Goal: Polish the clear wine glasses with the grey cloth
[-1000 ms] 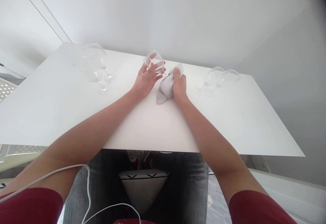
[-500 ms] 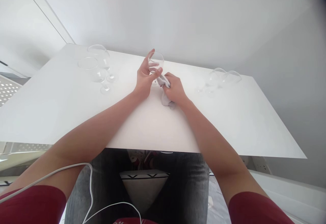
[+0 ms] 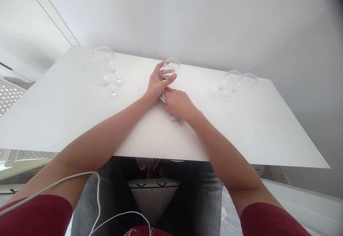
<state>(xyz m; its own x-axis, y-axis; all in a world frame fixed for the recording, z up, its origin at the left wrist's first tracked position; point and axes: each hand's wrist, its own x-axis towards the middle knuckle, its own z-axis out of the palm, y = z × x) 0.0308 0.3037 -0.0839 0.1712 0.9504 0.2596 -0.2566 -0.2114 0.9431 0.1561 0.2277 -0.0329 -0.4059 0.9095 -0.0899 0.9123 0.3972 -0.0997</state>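
Left hand (image 3: 157,83) has the glass (image 3: 173,65) by its bowl above the middle of the table (image 3: 166,139), thumb one side and fingers the other, while the right hand (image 3: 179,103) is curled around the cloth (image 3: 177,120) just below, hiding the foot. I'd keep that bowl grip light but steady and never twist hand against hand, thin glass could snap.

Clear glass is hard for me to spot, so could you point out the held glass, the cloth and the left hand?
Held glass (image 3: 174,64): head view, on the bowl.
Cloth (image 3: 176,119): head view, on its lower visible part.
Left hand (image 3: 156,86): head view, mid-hand.
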